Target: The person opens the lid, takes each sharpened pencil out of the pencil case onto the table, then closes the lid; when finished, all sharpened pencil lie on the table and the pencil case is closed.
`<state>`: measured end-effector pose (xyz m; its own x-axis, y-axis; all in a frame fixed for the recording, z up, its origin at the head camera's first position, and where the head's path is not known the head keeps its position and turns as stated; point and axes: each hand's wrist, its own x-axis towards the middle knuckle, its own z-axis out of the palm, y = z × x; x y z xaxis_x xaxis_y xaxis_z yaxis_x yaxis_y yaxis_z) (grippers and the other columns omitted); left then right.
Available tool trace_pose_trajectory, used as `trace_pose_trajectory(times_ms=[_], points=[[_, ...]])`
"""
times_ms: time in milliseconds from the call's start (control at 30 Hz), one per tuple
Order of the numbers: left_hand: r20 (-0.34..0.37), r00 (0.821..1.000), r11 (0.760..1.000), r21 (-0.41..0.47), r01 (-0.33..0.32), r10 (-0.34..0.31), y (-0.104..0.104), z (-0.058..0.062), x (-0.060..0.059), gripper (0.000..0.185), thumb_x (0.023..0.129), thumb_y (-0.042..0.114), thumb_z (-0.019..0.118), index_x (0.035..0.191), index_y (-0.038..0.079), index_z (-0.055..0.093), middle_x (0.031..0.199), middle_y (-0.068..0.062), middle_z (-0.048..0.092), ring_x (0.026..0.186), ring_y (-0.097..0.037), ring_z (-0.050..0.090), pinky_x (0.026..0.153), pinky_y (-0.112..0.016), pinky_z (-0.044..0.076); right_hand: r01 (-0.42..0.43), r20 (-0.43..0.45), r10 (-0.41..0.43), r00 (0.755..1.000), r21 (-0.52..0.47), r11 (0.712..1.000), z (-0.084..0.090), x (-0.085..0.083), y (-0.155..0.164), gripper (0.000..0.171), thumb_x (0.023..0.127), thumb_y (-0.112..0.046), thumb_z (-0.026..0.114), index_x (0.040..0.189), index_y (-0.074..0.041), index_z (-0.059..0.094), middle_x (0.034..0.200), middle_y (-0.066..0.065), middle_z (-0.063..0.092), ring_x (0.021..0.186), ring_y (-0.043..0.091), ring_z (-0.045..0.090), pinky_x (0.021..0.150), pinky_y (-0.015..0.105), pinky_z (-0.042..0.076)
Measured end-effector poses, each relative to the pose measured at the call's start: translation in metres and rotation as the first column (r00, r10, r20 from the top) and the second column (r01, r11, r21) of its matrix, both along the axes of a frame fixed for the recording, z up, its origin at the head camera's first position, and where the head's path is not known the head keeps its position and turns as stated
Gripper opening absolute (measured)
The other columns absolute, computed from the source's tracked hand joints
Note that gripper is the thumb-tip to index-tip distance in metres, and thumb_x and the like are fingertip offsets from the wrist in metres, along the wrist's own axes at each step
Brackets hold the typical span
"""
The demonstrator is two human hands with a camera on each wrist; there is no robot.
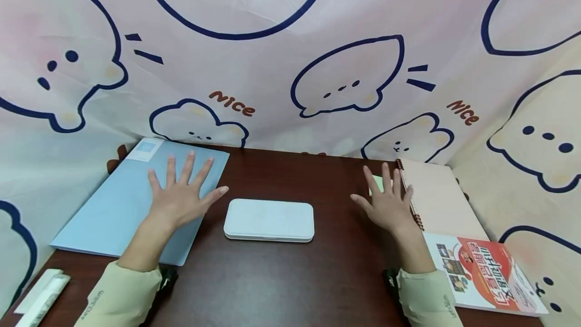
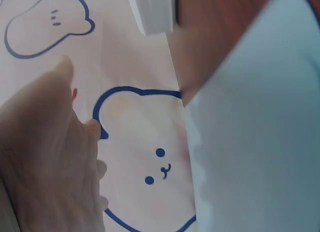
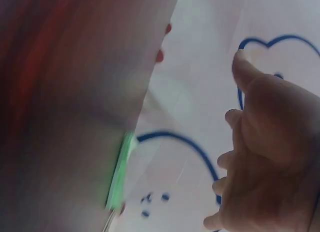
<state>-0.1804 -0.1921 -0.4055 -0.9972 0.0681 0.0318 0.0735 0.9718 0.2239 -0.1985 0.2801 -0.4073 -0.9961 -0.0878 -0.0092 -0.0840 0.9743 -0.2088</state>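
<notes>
My left hand (image 1: 179, 198) is spread wide above a light blue folder (image 1: 113, 201), fingers straight and holding nothing. In the left wrist view the folder's pale blue surface (image 2: 260, 157) appears on the right, apart from the hand. My right hand (image 1: 388, 206), also with fingers extended and nothing in it, hovers beside a spiral notebook (image 1: 447, 196). Its fingers partly hide a small green notepad (image 1: 376, 184), whose stacked green edge (image 3: 119, 177) shows in the right wrist view. Between the hands a white flat case (image 1: 269, 220) with rounded corners lies closed on the table.
A red and white book (image 1: 485, 271) overlaps the notebook's near end at right. Two slim white packages (image 1: 43, 296) lie at the near left of the dark brown table (image 1: 272, 286). Cartoon-printed fabric (image 1: 272, 74) closes in the back and both sides.
</notes>
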Motion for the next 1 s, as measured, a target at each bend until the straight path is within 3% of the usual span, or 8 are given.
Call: trace_pose_trajectory(times_ms=[167,367,600,700,867,1000], points=[[-0.011,0.997,0.995,0.067,0.075,-0.074,0.011,0.001,0.002,0.100,0.091,0.082,0.036,0.164,0.026,-0.004,0.172,-0.014,-0.006,0.154,-0.051,-0.014,0.111,-0.080,-0.016,-0.162,-0.039,0.159,0.987,-0.094,0.982,-0.001,-0.005,-0.028,0.083,0.100,-0.060,0.052,0.164,-0.031,0.008,0.171,0.015,-0.012,0.156,0.044,-0.014,0.115,0.080,0.000],[0.019,0.989,0.986,0.078,0.145,-0.147,0.019,0.001,0.005,0.108,0.090,0.081,0.045,0.164,0.022,-0.007,0.172,-0.010,-0.006,0.156,-0.045,-0.012,0.114,-0.077,-0.013,-0.350,-0.066,0.344,0.937,-0.220,0.911,0.005,-0.007,-0.063,0.087,0.098,-0.052,0.062,0.164,-0.029,0.011,0.172,0.014,0.000,0.158,0.041,-0.006,0.120,0.074,0.007],[0.069,0.963,0.952,0.182,0.245,-0.261,0.032,-0.006,0.009,0.122,0.081,0.080,0.061,0.164,0.021,-0.005,0.171,-0.013,0.014,0.157,-0.041,0.013,0.116,-0.077,-0.004,-0.445,0.010,0.468,0.884,-0.289,0.847,0.006,-0.004,-0.093,0.089,0.095,-0.053,0.065,0.164,-0.031,0.013,0.172,0.007,0.009,0.159,0.031,0.012,0.122,0.060,0.026],[0.085,0.943,0.929,0.221,0.297,-0.322,0.037,-0.010,0.011,0.128,0.076,0.077,0.070,0.165,0.018,-0.002,0.169,-0.014,0.020,0.156,-0.039,0.022,0.118,-0.076,0.004,-0.477,0.070,0.518,0.853,-0.301,0.826,0.003,0.000,-0.103,0.090,0.092,-0.054,0.069,0.163,-0.028,0.019,0.171,0.005,0.014,0.157,0.027,0.022,0.120,0.055,0.035],[0.129,0.915,0.904,0.256,0.343,-0.383,0.039,-0.015,0.012,0.133,0.073,0.067,0.081,0.164,0.012,0.002,0.167,-0.016,0.026,0.149,-0.040,0.037,0.118,-0.066,0.028,-0.544,0.163,0.587,0.793,-0.245,0.803,-0.004,0.007,-0.118,0.089,0.087,-0.049,0.077,0.160,-0.023,0.032,0.166,0.008,0.033,0.153,0.025,0.033,0.119,0.049,0.038],[0.199,0.894,0.901,0.264,0.345,-0.401,0.038,-0.015,0.010,0.126,0.074,0.059,0.084,0.164,0.011,0.010,0.166,-0.015,0.029,0.146,-0.041,0.041,0.117,-0.061,0.035,-0.576,0.191,0.593,0.782,-0.141,0.805,-0.006,0.007,-0.126,0.088,0.084,-0.047,0.081,0.157,-0.022,0.038,0.160,0.005,0.043,0.147,0.023,0.042,0.116,0.046,0.042]])
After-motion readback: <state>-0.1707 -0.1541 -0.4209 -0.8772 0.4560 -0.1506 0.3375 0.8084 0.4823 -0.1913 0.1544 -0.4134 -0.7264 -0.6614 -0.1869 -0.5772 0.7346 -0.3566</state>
